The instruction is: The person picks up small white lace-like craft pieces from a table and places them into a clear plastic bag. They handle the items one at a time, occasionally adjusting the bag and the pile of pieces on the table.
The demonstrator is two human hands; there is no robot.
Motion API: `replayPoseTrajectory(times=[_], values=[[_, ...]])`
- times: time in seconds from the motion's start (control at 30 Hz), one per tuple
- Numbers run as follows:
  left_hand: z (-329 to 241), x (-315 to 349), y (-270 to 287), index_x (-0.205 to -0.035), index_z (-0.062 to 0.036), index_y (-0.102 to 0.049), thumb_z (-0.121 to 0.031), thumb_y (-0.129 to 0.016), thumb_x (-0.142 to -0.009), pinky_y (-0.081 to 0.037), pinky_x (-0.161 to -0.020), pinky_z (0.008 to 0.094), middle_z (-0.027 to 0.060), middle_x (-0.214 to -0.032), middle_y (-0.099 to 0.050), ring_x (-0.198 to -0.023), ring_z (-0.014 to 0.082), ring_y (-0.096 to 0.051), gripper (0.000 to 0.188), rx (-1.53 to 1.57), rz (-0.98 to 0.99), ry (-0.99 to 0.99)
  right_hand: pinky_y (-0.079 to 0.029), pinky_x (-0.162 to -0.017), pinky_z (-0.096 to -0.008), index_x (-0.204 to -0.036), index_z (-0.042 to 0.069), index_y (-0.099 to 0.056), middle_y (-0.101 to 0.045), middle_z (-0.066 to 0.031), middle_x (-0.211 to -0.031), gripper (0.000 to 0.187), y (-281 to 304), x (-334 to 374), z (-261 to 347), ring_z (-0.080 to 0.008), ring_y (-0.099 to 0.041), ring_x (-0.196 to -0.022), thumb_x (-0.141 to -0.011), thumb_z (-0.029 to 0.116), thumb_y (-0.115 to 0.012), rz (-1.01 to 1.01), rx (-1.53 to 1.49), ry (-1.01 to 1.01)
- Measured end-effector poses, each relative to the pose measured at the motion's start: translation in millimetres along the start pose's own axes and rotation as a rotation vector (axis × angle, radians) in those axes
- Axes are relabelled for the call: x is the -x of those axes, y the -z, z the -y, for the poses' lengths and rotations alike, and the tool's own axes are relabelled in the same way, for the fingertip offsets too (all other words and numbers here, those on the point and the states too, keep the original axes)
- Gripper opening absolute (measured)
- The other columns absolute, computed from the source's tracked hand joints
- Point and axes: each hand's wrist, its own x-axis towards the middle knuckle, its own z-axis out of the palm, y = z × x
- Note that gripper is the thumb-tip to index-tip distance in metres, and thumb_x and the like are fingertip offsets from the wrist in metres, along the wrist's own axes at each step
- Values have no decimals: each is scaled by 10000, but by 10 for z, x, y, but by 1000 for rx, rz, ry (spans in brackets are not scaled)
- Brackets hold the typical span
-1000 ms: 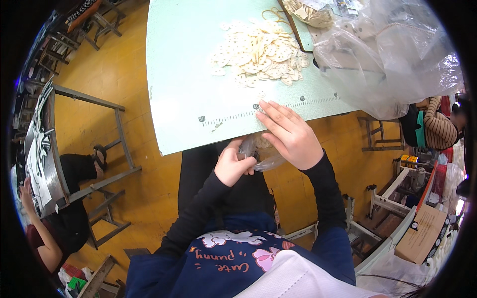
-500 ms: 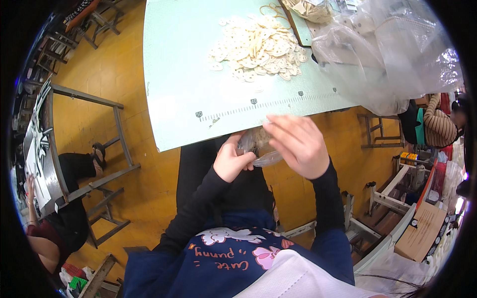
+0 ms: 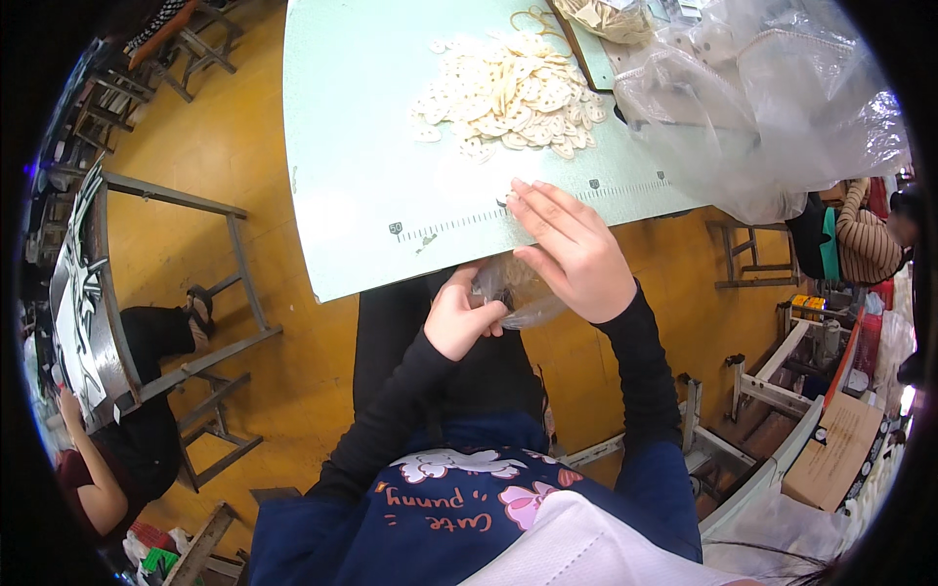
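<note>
Just below the front edge of the pale green table (image 3: 337, 220), my left hand (image 3: 459, 314) is closed on a clear plastic bag (image 3: 532, 293). Some of the bag's contents look brownish, but I cannot make them out. My right hand (image 3: 576, 249) is over the table edge beside the bag, fingers stretched out and slightly apart, palm down. It holds nothing that I can see. Farther back on the table lies a heap of flat cream-coloured pieces with small holes (image 3: 513, 93).
Large clear plastic sheeting (image 3: 772, 107) covers the table's right side, near a brown paper-like bundle (image 3: 616, 20). A scale runs along the front edge. Another table (image 3: 93, 293) with a person beside it stands left. Metal frames and a cardboard box (image 3: 832, 451) are at right.
My right hand has moved up and forward from the bag's mouth to over the table edge. My left hand keeps its hold on the bag. The person at left has shifted an arm.
</note>
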Motion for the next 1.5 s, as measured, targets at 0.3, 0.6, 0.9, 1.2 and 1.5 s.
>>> replayPoseTrajectory(times=[0.3,0.6,0.9,1.2,1.5], values=[[-22,9,-6,-1428,103,-308,-30,-609,-790,-480,-533,228,97,-762,-632,-575,120,-606,718,2,-2,5,-491,-866,-367,-1197,-14,-618,-611,-121,-1156,389,-62,-101,-80,-296,-583,-1007,-813,1,-679,-2,-103,33],[-12,1,-7,-1422,83,-324,-2,-599,-792,-462,-520,218,112,-844,-642,-574,121,-605,693,2,4,5,-509,-816,-376,-1051,-23,-662,-616,-122,-1034,266,148,182,176,-289,-616,-917,-789,9,-689,20,-240,13],[-23,1,5,-1414,104,-318,18,-591,-790,-462,-519,218,123,-863,-636,-572,129,-606,687,12,22,0,-477,-949,-375,-1145,-2,-648,-620,-116,-1250,321,-199,-474,-36,-283,-584,-1127,-835,75,-677,-112,-23,120],[-7,-7,17,-1412,101,-322,18,-597,-785,-464,-520,223,122,-856,-643,-575,135,-608,690,-3,2,17,-476,-951,-369,-1155,-10,-646,-607,-116,-1279,340,-50,-178,12,-270,-581,-1143,-837,103,-688,-5,22,34],[-30,9,17,-1416,89,-327,-8,-602,-785,-467,-520,225,122,-853,-644,-578,128,-611,695,-5,12,27,-461,-992,-372,-1232,-14,-604,-563,-141,-1343,398,23,-41,11,-295,-537,-1240,-853,88,-671,106,-36,61]])
